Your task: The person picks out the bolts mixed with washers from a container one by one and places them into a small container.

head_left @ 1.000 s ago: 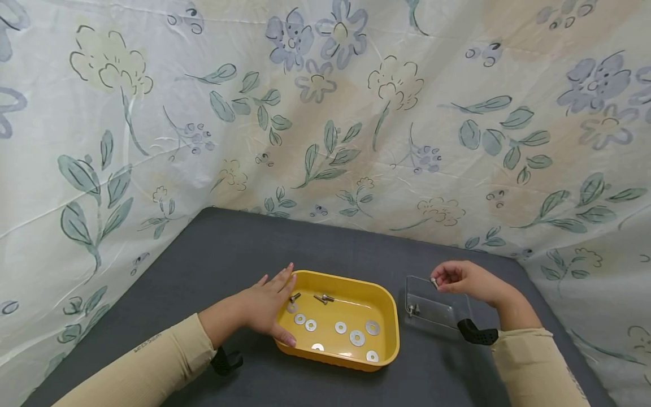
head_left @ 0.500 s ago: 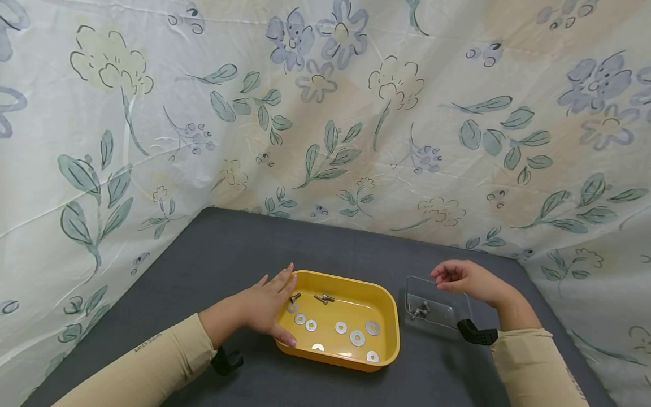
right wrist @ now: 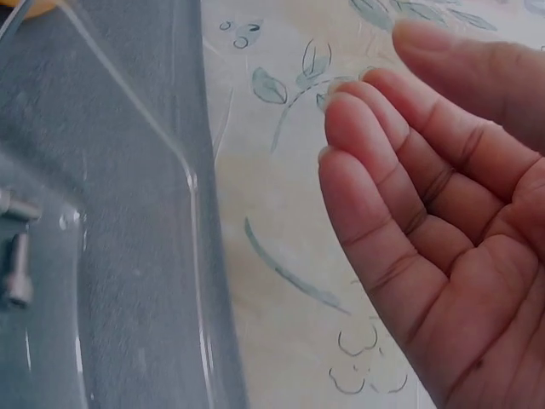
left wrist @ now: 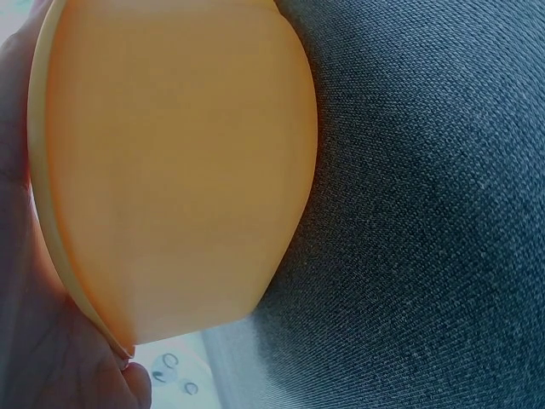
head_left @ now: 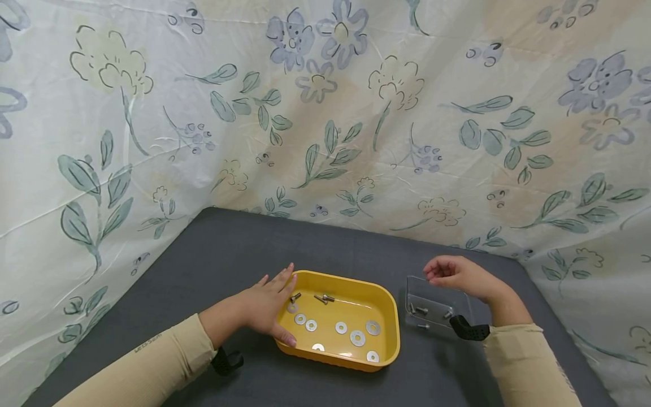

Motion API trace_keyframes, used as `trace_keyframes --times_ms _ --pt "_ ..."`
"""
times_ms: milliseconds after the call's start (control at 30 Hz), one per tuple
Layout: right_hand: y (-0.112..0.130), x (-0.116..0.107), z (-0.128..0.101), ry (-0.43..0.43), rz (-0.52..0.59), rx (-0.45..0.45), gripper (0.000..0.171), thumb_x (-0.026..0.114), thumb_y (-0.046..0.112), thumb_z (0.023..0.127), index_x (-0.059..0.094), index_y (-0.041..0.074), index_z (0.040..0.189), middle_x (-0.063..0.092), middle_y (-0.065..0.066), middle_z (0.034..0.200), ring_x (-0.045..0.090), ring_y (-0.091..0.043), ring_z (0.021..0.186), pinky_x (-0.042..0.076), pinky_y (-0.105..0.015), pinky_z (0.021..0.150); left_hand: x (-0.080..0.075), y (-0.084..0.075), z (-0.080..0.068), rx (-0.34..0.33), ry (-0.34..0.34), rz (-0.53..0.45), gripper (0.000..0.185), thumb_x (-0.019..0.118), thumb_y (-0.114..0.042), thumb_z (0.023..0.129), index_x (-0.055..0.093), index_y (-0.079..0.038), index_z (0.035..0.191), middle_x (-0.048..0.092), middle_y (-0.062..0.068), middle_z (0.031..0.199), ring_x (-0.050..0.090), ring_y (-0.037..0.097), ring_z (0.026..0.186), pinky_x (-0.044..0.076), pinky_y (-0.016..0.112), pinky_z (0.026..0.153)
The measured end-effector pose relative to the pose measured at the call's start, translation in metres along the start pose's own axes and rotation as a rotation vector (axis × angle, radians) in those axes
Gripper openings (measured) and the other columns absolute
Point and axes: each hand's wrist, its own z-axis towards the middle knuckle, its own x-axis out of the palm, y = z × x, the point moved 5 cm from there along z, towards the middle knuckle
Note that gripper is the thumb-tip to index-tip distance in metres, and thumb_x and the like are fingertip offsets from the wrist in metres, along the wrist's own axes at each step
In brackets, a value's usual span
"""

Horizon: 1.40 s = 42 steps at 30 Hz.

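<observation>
Head view: my right hand (head_left: pixel 455 275) hovers over clear plastic tray (head_left: pixel 436 308), fingers (right wrist: pixel 383 183) loose, empty; bolt dropped since. Left hand (head_left: pixel 264 308) steadies yellow plastic bin (head_left: pixel 389 333).

Tray (head_left: pixel 389 316) sits mid-table (head_left: pixel 213 254) w/ washers (head_left: pixel 357 338) & bolts (head_left: pixel 323 298) in it; clear box (head_left: pixel 460 302) just right of it, bolts inside. L hand (head_left: pixel 264 305) on tray's left wall; R hand (head_left: pixel 455 274) above box.
</observation>
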Motion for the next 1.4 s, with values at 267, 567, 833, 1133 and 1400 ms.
trace_keyframes --times_ms 267,567,833,1133,1400 --pt "0.012 0.001 0.01 -0.005 -0.023 -0.001 0.029 0.064 0.021 0.086 0.058 0.003 0.108 0.06 -0.015 0.1 0.058 -0.025 0.09 0.051 -0.027 0.077 0.001 0.001 0.0 0.005 -0.001 -0.001 0.129 0.054 -0.083 0.056 0.004 -0.007 0.147 -0.014 0.008 0.152 -0.002 0.022 0.14 0.01 0.052 0.109" --pt "0.026 0.009 0.024 0.037 -0.019 -0.044 0.028 0.064 0.022 0.087 0.059 0.006 0.108 0.061 -0.011 0.102 0.059 -0.026 0.093 0.05 -0.038 0.082 0.0 0.001 0.0 -0.002 0.0 0.002 0.129 0.054 -0.083 0.056 0.006 -0.007 0.147 -0.013 0.008 0.152 -0.001 0.022 0.14 0.01 0.052 0.109" --pt "0.04 0.016 0.035 0.036 -0.009 -0.058 0.026 0.066 0.021 0.085 0.06 0.008 0.107 0.061 -0.01 0.101 0.056 -0.035 0.097 0.051 -0.033 0.08 0.0 0.002 0.001 0.002 0.0 0.003 0.129 0.053 -0.084 0.056 0.006 -0.006 0.147 -0.013 0.007 0.152 -0.002 0.021 0.14 0.01 0.052 0.109" --pt "0.057 0.032 0.051 0.082 -0.014 -0.12 0.025 0.065 0.019 0.085 0.06 0.006 0.106 0.062 -0.01 0.099 0.058 -0.03 0.091 0.051 -0.034 0.079 0.002 0.002 0.002 0.005 0.003 -0.004 0.129 0.053 -0.084 0.056 0.006 -0.007 0.148 -0.014 0.007 0.152 -0.003 0.022 0.14 0.01 0.052 0.109" --pt "0.068 0.049 0.062 0.122 -0.007 -0.189 0.023 0.064 0.016 0.086 0.06 0.003 0.105 0.062 -0.009 0.098 0.058 -0.028 0.09 0.051 -0.028 0.078 0.001 0.001 0.001 0.006 -0.001 -0.001 0.128 0.054 -0.084 0.056 0.006 -0.007 0.147 -0.014 0.008 0.152 -0.003 0.023 0.14 0.01 0.052 0.109"
